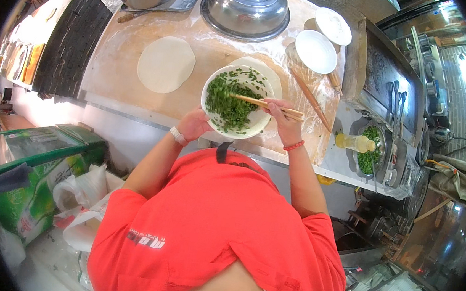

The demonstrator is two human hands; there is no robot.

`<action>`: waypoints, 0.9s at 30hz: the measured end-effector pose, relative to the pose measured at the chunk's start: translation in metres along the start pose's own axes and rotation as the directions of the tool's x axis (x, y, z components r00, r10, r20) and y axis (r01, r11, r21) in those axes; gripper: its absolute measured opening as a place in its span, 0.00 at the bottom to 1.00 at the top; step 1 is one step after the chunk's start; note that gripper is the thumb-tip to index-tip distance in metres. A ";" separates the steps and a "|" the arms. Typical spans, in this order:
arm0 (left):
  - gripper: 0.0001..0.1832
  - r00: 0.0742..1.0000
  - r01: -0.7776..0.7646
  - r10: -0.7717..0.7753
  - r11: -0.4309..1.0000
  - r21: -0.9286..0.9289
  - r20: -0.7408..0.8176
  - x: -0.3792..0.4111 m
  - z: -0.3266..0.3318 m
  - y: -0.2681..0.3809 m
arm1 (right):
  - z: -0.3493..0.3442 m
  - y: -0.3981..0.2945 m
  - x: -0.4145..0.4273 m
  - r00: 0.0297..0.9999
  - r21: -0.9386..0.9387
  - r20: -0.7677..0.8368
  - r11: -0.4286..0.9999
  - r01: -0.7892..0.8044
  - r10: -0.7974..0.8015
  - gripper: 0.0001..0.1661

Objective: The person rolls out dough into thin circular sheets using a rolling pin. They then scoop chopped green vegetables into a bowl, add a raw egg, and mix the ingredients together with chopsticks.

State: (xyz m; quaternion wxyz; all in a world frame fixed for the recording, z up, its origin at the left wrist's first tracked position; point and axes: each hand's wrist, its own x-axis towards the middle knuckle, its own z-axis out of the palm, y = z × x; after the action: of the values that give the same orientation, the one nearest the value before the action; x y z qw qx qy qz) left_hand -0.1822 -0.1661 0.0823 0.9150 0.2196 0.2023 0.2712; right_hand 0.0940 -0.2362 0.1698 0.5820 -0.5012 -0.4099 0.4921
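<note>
My left hand (pixel 195 124) grips the near left rim of a white bowl (pixel 259 125), which is tipped towards me. Chopped green leaves (pixel 235 114) fill much of the bowl, and some cling to its far wall. A pair of wooden chopsticks (pixel 290 111) is held in my right hand (pixel 281 122), with the tips in the greens and slightly blurred. Partly hidden behind the bowl lies a round of rolled dough (pixel 275 76). Another flat dough round (pixel 166 65) rests on the board to the left.
A large steel basin (pixel 247 5) stands upside down at the back of the floured wooden board (pixel 115 68). Two white bowls (pixel 316 51), a tapered rolling pin (pixel 310 98), a bottle of yellow liquid (pixel 353 142) and a metal bowl of greens (pixel 368 161) are at the right. A griddle (pixel 388 76) adjoins them.
</note>
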 end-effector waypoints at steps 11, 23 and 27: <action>0.34 0.999 0.033 -0.033 0.999 -0.028 0.014 0.006 0.000 0.001 | -0.023 -0.024 0.013 0.956 -0.307 0.245 0.948 -0.079 0.159 0.12; 0.29 0.999 -0.007 0.000 0.988 0.153 0.047 -0.008 -0.017 0.011 | -0.050 -0.020 0.050 0.992 -0.314 0.123 0.949 0.036 0.003 0.12; 0.28 0.998 -0.055 0.059 0.994 0.097 -0.038 -0.007 -0.014 0.018 | -0.060 0.028 0.017 0.991 -0.259 0.001 0.957 -0.131 0.136 0.13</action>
State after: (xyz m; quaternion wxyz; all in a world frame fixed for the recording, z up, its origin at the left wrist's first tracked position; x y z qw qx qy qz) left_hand -0.2020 -0.1529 0.0819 0.8910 0.2631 0.2274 0.2917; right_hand 0.1508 -0.2300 0.1320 0.4735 -0.5945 -0.4410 0.4773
